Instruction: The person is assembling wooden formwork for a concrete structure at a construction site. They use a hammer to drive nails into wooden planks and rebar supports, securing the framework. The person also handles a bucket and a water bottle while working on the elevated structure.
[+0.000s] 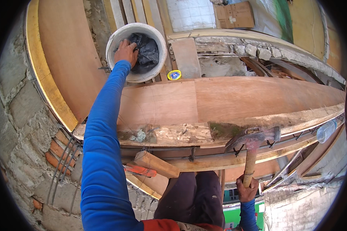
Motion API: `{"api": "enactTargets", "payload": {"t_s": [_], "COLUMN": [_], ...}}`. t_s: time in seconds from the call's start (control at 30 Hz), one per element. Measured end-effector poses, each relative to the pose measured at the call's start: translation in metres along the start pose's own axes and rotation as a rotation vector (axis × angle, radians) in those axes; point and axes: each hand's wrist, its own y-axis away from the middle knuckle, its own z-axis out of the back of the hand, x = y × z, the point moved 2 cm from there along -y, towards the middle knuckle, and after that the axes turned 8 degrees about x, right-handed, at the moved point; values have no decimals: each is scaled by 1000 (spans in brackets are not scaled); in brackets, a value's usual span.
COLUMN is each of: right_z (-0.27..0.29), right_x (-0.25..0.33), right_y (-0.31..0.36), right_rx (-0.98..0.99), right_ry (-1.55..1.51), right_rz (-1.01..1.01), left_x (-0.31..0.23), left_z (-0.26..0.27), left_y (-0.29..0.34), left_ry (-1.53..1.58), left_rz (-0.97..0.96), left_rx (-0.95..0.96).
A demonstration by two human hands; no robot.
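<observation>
My left hand (126, 52) reaches into a white bucket (163, 42) on the far side. Its fingers are apart and slightly bent, touching a crumpled black plastic bag (148, 50); what lies under them is hidden. Low on the right, my right hand (247, 189) is closed round the wooden handle of a claw hammer (253, 140). The hammer stands head up, its metal head in front of a rough timber beam (173, 133). A nail (185, 131) shows on that beam.
Plywood panels (235, 98) lie beyond the beam. A small yellow-rimmed round item (174, 75) sits beside the bucket. An orange-handled tool (140, 170) rests by a wood block (156, 164). Bare rebar (61, 169) sticks out at left; a clear plastic cup (327, 131) is at right.
</observation>
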Motion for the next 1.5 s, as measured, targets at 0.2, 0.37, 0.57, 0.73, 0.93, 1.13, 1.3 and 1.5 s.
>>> {"api": "enactTargets", "payload": {"t_s": [0.2, 0.37, 0.57, 0.73, 0.93, 1.13, 1.3, 1.5], "right_z": [-4, -3, -9, -5, -12, -17, -15, -16], "right_x": [21, 10, 6, 1, -6, 1, -6, 1], "right_y": [-21, -23, -28, -31, -31, -32, -34, -37], "right_rx": [-54, -27, -73, -78, -102, -142, -145, -180], "right_ry": [143, 137, 161, 185, 195, 240, 254, 340], "right_rz": [66, -10, 11, 85, 145, 87, 115, 148], "left_x": [8, 13, 8, 57, 28, -11, -18, -7], "left_z": [1, -6, -21, -95, -71, -73, -63, -83], "left_y": [3, 6, -22, -72, -104, -113, -102, -111], "left_ry": [484, 574, 206, -110, 76, 37, 54, 138], "left_rz": [-145, 54, 175, 139, 170, 439, 489, 411], "left_rx": [-101, -80, 255, 350, 531, 465, 438, 415]}}
